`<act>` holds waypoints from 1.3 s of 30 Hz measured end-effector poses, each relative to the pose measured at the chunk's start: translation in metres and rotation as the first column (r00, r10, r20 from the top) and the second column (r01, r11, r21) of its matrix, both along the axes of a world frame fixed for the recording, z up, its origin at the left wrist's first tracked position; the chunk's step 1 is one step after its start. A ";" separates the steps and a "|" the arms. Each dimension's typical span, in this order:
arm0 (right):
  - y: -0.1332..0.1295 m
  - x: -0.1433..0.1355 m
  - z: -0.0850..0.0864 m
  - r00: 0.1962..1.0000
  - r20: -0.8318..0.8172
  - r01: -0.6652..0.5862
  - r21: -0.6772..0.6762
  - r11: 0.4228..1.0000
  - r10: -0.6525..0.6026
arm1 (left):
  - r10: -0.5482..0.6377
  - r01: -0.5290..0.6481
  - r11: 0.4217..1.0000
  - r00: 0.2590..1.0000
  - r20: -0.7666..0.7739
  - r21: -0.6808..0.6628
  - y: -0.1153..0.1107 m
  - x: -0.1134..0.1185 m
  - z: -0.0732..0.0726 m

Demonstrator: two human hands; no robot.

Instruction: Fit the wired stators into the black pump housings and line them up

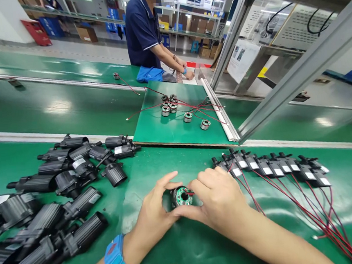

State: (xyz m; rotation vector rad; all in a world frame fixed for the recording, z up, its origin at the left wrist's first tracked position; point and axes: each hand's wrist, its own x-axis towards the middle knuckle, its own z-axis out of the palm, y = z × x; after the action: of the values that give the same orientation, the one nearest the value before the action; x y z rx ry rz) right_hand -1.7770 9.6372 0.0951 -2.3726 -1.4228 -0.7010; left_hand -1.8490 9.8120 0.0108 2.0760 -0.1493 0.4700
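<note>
A round part with a green circuit board (pixel 183 196) and a dark centre hole stands on the green bench, between my two hands. My left hand (pixel 153 204), with a blue band at the wrist, curves round its left side with thumb and fingers against it. From the right, my right hand (pixel 215 192) holds the part's edge between thumb and bent fingers. A bit of red wire shows at the board beside the right fingertips. The underside of the part is hidden.
Black ribbed housings (pixel 83 238) lie in a pile at the left. Smaller black units (pixel 274 166) with red wires sit in a row at the right. Ahead, a raised green board (pixel 157 131) bears several wired round parts (pixel 188 117). A person (pixel 142 32) works across the line.
</note>
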 end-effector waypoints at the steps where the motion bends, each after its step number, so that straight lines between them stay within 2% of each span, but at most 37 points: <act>1: 0.002 0.000 -0.001 1.000 0.026 0.013 0.014 1.000 -0.014 | -0.003 0.003 1.000 1.000 0.000 -0.004 0.000 0.000 0.000; 4: 0.004 0.000 0.000 0.998 0.052 0.028 0.042 0.999 -0.030 | -0.009 0.009 1.000 1.000 -0.009 -0.018 0.001 -0.001 0.000; 11: 0.001 0.010 -0.003 0.997 -0.034 0.064 0.037 0.997 -0.063 | 0.034 -0.034 0.999 0.996 -0.082 -0.004 0.000 0.001 0.004; 17: 0.008 0.002 -0.013 0.992 0.088 0.086 -0.016 0.996 -0.085 | -0.007 0.008 1.000 0.998 -0.057 0.002 0.002 0.000 0.002; 19: 0.008 0.001 -0.015 0.995 0.042 0.092 -0.032 0.995 -0.091 | 0.001 -0.001 1.000 1.000 -0.023 0.007 0.003 -0.001 0.000; 22: 0.002 0.001 -0.015 0.992 -0.113 0.044 -0.057 0.997 -0.050 | 0.034 -0.035 0.999 0.999 0.035 0.024 0.003 0.000 -0.003; 24: -0.003 0.003 -0.015 0.984 -0.175 -0.009 -0.070 0.998 -0.003 | -0.008 0.004 0.998 0.998 0.065 0.069 0.004 0.001 -0.002; 27: -0.008 0.006 -0.016 0.977 -0.210 -0.051 -0.105 0.993 0.028 | -0.136 0.114 0.973 0.986 0.099 0.199 0.006 0.003 0.003; 32: -0.010 0.007 -0.018 0.971 -0.237 -0.066 -0.163 0.984 0.026 | -0.181 0.154 0.910 0.983 0.034 0.384 0.008 0.001 0.012; 34: -0.010 0.005 -0.016 0.980 -0.196 -0.068 -0.169 0.983 0.034 | -0.187 0.144 0.900 0.980 0.067 0.411 0.008 -0.002 0.013; 37: -0.007 0.000 -0.014 0.994 -0.092 -0.068 -0.129 0.989 0.056 | -0.154 0.055 0.902 0.967 0.201 0.428 0.007 -0.006 0.014; 39: -0.005 -0.002 -0.015 0.999 -0.034 -0.041 -0.114 0.993 0.038 | -0.130 0.027 0.904 0.969 0.213 0.427 0.005 -0.005 0.013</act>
State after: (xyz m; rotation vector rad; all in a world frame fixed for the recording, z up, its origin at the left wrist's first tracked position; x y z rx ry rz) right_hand -1.7790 9.6327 0.0798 -2.4223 -1.5314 -0.5839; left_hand -1.8538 9.8175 0.0241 2.4176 -0.5157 0.6827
